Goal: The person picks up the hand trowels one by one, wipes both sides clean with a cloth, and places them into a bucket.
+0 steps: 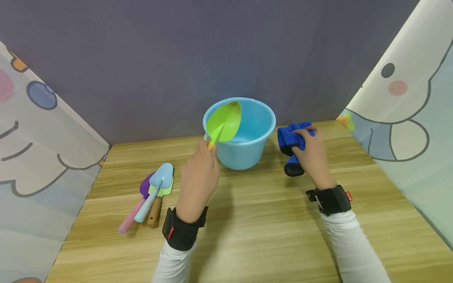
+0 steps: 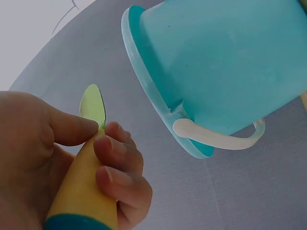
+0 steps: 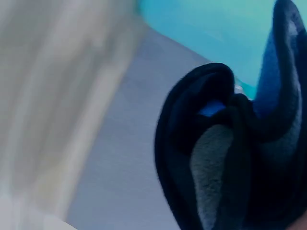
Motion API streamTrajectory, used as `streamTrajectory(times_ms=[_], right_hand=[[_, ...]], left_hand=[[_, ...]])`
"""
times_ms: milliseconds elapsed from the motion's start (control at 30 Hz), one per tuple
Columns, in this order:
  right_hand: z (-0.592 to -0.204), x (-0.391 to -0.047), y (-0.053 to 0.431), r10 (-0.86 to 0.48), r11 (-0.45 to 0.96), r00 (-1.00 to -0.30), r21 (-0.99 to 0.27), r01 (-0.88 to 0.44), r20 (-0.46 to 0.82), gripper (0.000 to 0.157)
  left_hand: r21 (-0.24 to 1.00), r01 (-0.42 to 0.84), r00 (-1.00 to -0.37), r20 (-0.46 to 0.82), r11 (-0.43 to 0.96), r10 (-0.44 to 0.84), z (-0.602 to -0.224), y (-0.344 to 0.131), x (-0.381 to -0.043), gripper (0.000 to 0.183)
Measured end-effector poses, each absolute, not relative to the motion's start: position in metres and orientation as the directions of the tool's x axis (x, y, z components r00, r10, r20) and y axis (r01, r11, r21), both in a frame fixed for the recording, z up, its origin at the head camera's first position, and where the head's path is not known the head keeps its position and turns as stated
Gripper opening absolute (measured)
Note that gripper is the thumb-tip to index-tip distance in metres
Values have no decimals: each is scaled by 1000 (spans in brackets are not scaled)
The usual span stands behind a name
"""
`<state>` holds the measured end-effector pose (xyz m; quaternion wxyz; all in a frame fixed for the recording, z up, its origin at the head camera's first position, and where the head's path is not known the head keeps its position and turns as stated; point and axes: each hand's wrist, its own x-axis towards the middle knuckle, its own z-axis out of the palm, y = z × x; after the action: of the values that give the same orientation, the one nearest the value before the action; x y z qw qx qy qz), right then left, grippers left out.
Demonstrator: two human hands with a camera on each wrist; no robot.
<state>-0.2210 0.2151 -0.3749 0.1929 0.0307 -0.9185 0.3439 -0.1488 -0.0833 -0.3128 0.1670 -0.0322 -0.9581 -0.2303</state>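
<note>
My left hand (image 1: 199,177) grips the yellow handle of a toy garden trowel with a green blade (image 1: 226,122). In the head view the blade overlaps the left rim of a light blue bucket (image 1: 240,155). The left wrist view shows the thumb and curled fingers round the handle (image 2: 84,184), with the bucket (image 2: 230,67) apart from the blade. Right of the bucket, my right hand (image 1: 313,155) holds bunched blue gloves (image 1: 291,137) with black edges. Their dark cuffs (image 3: 192,110) fill much of the right wrist view, where the hand is mostly hidden.
Several hand tools lie in a pile on the left of the wooden table (image 1: 262,232): a light blue trowel (image 1: 162,177), one with a pink handle (image 1: 132,214) and one with a brown handle (image 1: 154,212). A grey panel (image 1: 159,70) stands behind, with patterned side walls.
</note>
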Motion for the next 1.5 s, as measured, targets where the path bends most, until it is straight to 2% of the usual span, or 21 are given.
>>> streamTrajectory(times_ms=[200,367,533,767,1000,1233,1500], right_hand=[[-345,-205,209,132,715,-841,-638,-285,524,37],[-323,-187,197,123,685,-768,-614,-392,628,35],[-307,-168,175,54,664,-681,-535,-522,731,40],[-298,-157,141,-135,653,-580,-368,-662,803,46],[-308,-157,119,-244,666,-540,-266,-697,805,54],[-323,-162,106,-349,686,-514,-161,-710,783,58],[-328,-168,97,-381,661,-514,-163,-733,769,61]], left_hand=[[456,126,-950,311,881,-25,-311,-82,-149,38],[465,128,-951,307,876,-24,-310,-79,-149,39],[452,149,-946,325,879,-7,-309,-76,-148,37],[419,165,-935,356,893,6,-308,-73,-147,35],[395,184,-931,363,900,31,-307,-66,-144,36],[301,209,-912,402,930,75,-308,-63,-141,28],[293,276,-890,437,915,129,-308,-64,-138,25]])
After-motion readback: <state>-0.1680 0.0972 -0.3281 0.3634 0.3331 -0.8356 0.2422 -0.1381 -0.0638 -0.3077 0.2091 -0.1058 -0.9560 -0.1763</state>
